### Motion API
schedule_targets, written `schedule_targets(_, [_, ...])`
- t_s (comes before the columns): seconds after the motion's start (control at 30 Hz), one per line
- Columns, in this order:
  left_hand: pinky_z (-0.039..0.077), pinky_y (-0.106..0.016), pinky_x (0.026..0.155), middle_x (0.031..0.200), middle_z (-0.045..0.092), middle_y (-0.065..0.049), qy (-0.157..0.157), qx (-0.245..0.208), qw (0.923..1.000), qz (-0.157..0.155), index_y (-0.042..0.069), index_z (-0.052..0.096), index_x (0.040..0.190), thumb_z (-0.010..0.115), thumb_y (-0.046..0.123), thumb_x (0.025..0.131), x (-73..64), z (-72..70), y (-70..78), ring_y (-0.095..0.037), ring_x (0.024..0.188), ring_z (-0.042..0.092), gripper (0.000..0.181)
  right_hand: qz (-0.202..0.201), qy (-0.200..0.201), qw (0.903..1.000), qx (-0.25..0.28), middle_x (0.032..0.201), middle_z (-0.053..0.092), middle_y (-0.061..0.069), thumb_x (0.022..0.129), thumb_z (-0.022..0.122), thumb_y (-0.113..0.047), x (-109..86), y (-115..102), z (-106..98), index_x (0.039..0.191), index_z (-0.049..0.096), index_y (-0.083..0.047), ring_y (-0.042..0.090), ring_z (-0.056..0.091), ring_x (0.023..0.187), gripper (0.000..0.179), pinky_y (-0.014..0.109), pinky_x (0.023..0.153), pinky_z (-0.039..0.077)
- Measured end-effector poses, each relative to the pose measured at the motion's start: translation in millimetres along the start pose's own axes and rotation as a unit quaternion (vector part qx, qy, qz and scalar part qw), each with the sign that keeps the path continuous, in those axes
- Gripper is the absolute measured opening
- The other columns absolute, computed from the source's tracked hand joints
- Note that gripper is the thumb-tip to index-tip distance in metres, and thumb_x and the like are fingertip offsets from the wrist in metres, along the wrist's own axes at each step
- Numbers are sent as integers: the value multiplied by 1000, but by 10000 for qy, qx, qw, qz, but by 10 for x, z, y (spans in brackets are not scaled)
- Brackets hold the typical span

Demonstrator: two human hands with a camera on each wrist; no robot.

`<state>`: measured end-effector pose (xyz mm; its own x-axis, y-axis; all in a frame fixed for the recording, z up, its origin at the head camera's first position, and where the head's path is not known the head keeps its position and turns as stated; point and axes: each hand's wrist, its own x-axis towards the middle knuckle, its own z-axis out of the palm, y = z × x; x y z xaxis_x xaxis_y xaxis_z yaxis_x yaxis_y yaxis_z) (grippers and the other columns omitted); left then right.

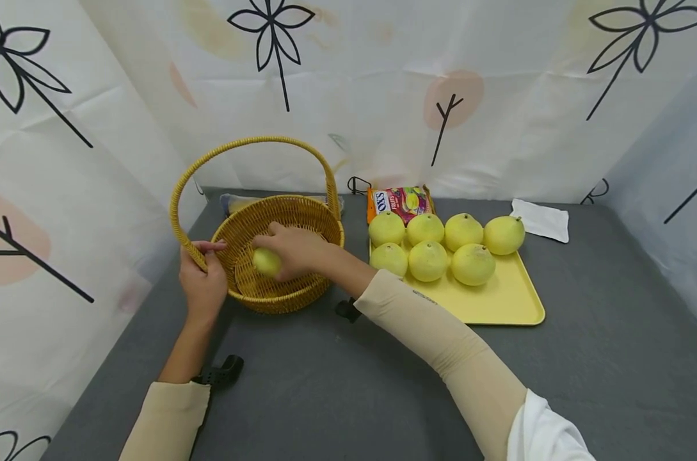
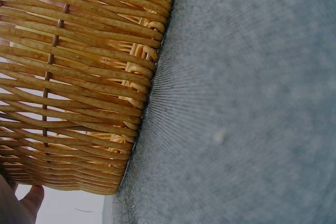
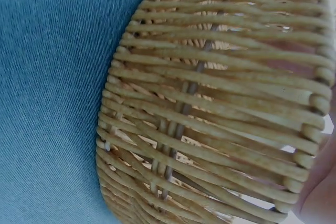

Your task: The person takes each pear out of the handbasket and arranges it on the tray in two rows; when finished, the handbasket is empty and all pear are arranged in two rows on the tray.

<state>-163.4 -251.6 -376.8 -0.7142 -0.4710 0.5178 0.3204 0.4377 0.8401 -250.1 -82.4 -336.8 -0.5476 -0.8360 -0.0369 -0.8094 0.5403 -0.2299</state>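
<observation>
A round wicker basket with a tall arched handle stands at the left of the table. My left hand grips its left rim near the foot of the handle; in the left wrist view a fingertip shows below the woven side. Inside the basket, my right hand holds a yellow-green fruit low over the woven bottom. The right wrist view looks at the basket's outer weave, with part of the hand behind the rim at the right edge.
On a yellow tray to the right sit several yellow-green fruits. Behind them lies a colourful snack packet, and a white cloth is at the back right. Another packet shows partly behind the basket. Patterned curtains surround the table.
</observation>
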Motion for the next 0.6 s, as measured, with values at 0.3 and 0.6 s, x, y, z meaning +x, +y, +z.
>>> schedule_targets(0.3, [43,-21,83,101,65,-28,65,32,10000,23,-17,48,109,41,-3,103,0,0,-1,-18,99,64,17,86,604,9960,653,125,49,6,84,80,-30,-211,-78,-48,143,53,-24,16,55,93,65,32,75,48])
schedule_targets(0.6, [41,-21,77,103,64,-30,10,1,10000,13,-18,49,110,41,-4,103,-2,-4,19,-28,106,64,18,262,1137,9814,1524,124,49,5,82,82,-34,-492,-106,-96,142,52,-25,16,57,92,68,32,76,49])
